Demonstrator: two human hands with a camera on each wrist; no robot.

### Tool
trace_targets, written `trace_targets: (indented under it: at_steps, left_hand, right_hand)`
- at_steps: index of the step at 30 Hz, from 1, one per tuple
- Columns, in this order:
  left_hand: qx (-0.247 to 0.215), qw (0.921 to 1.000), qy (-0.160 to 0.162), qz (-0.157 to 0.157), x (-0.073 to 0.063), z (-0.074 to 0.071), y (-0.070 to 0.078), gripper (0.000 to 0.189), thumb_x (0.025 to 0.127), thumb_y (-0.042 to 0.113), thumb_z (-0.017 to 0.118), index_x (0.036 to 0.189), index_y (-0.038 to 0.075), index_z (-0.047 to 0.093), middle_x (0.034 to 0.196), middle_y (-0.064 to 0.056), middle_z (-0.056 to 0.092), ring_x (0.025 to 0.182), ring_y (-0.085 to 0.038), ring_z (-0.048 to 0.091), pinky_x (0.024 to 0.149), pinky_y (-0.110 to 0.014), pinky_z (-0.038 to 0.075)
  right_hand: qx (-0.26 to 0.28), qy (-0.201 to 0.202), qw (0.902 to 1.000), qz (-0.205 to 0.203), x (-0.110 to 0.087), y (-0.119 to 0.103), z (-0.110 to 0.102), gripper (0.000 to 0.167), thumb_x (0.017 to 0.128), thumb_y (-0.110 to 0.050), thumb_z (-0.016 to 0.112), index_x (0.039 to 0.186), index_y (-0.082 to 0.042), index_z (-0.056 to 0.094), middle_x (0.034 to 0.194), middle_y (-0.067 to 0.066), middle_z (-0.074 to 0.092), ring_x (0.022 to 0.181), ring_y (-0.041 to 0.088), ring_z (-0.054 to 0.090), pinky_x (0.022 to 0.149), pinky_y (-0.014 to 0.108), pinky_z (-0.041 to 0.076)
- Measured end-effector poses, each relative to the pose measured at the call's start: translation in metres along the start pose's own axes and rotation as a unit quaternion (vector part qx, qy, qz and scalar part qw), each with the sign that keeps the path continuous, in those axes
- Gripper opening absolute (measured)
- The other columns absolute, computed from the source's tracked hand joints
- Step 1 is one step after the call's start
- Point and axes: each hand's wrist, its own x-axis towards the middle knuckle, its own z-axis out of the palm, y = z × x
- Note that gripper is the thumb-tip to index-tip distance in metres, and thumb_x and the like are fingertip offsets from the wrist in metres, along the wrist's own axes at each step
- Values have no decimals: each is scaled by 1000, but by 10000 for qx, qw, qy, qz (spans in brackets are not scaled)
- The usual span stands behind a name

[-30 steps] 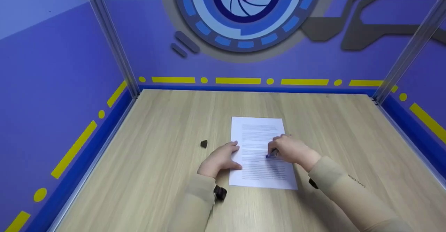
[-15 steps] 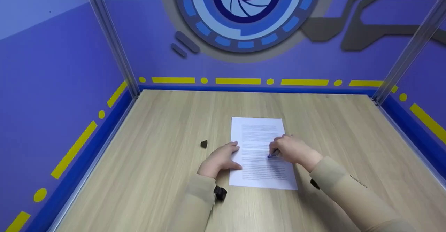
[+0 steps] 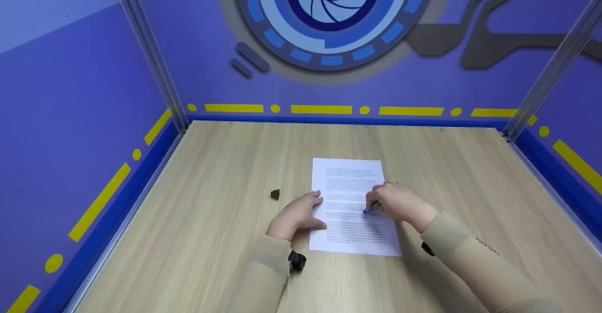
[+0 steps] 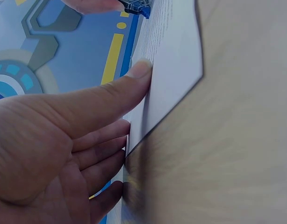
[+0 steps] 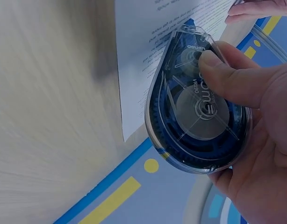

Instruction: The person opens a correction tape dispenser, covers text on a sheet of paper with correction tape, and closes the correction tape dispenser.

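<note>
A printed sheet of paper (image 3: pixel 348 165) lies flat on the wooden table. My right hand (image 3: pixel 397 201) grips a correction tape dispenser (image 5: pixel 199 100), a clear teardrop case with dark blue gears inside. Its blue tip (image 3: pixel 366 211) is at the text lines near the middle of the sheet. On the sheet's left edge rests my left hand (image 3: pixel 295 213), thumb and fingers spread and fairly straight. In the left wrist view the thumb (image 4: pixel 139 69) touches the paper, while the other fingers lie along the table beside its edge.
A small dark piece (image 3: pixel 275 194) sits on the table (image 3: pixel 225 176) left of the sheet. Blue-purple panels (image 3: pixel 197 59) with metal corner posts (image 3: pixel 153 54) enclose the back and both sides.
My right hand has slid slightly to the right along the text, with the correction tape dispenser in it. The left hand and the sheet have stayed in place.
</note>
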Motion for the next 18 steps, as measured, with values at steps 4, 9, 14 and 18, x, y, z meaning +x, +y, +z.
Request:
trace_targets:
  at_steps: [4,9,14,18]
  left_hand:
    - [35,10000,-15,31,-1,-1,1,77,80,19,88,145,-2,55,162,-13,44,152,-32,39,127,-43,33]
    - [58,10000,-32,42,-1,-1,1,77,80,19,88,146,-3,54,163,-14,43,152,-32,39,127,-42,33]
    - [37,10000,-39,59,0,-1,1,78,80,20,88,146,-3,54,163,-14,43,153,-33,39,128,-43,33]
    - [58,10000,-44,59,0,-1,1,78,80,20,88,146,-3,54,163,-13,43,153,-32,38,128,-42,33]
  right_hand:
    - [36,-57,10000,63,-1,1,-1,15,87,4,74,89,-11,78,92,5,76,82,21,70,77,44,61]
    - [37,-80,9999,88,-3,1,-1,16,88,4,74,91,-10,78,93,5,77,83,21,71,78,43,62]
    - [-5,-53,10000,18,-5,3,-1,16,87,6,74,91,-9,78,93,5,77,84,22,71,79,43,62]
    - [-10,-95,9999,42,-7,5,-1,16,87,6,74,92,-9,79,93,5,77,85,22,71,80,44,62]
